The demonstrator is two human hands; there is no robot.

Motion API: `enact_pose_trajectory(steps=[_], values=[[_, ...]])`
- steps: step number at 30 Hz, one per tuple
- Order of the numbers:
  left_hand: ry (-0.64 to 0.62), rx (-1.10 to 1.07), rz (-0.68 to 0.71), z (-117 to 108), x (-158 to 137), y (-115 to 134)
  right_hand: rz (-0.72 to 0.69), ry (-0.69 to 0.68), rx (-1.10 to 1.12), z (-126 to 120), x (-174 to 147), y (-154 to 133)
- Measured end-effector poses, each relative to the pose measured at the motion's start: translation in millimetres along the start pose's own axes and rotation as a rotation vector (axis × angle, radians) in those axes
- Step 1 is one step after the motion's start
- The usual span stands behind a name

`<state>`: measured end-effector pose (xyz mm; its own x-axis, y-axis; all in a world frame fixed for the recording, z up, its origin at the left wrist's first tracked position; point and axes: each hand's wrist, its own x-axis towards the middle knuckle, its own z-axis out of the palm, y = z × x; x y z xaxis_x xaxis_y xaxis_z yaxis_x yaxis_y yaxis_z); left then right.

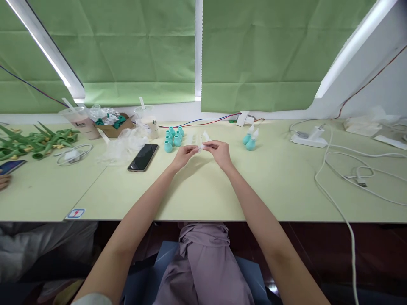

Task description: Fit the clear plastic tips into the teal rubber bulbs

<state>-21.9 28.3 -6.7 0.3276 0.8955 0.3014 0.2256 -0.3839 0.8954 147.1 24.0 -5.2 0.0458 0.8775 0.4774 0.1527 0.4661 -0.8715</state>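
Note:
My left hand (185, 156) and my right hand (219, 153) meet above the middle of the table, fingertips pinched together. Between them is a small white translucent piece (201, 147), gripped from both sides; its exact kind is too small to make out. Behind my fingers lie more whitish translucent pieces (190, 138), partly hidden. Several small turquoise bulb-shaped bottles (168, 146) with open necks stand in a cluster left of my hands. To the right, two turquoise bulbs (250, 145) carry white pointed tips.
A black phone (143, 158), crumpled clear plastic (124, 146), drink cups (151, 127) and a cardboard box (116, 129) sit on the left. Green plant-like pieces (44, 142) lie farther left, near another person's hand (4, 180). A power strip (309, 139) and white cables (330, 169) occupy the right.

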Motion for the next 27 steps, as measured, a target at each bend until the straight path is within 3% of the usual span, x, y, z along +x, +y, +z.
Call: enact_pose_trajectory(steps=[5,17,27], values=[[0.023,0.155,0.031,2.9,-0.3,-4.7,-0.055,-0.07,-0.123,-5.8,2.6,2.3],[-0.014,0.297,0.059,10.8,-6.3,-1.0,-0.028,-0.266,-0.127,-18.5,2.0,1.2],[-0.048,0.25,0.034,4.3,-2.3,2.0,0.048,-0.232,-0.054,-11.6,-0.3,2.4]])
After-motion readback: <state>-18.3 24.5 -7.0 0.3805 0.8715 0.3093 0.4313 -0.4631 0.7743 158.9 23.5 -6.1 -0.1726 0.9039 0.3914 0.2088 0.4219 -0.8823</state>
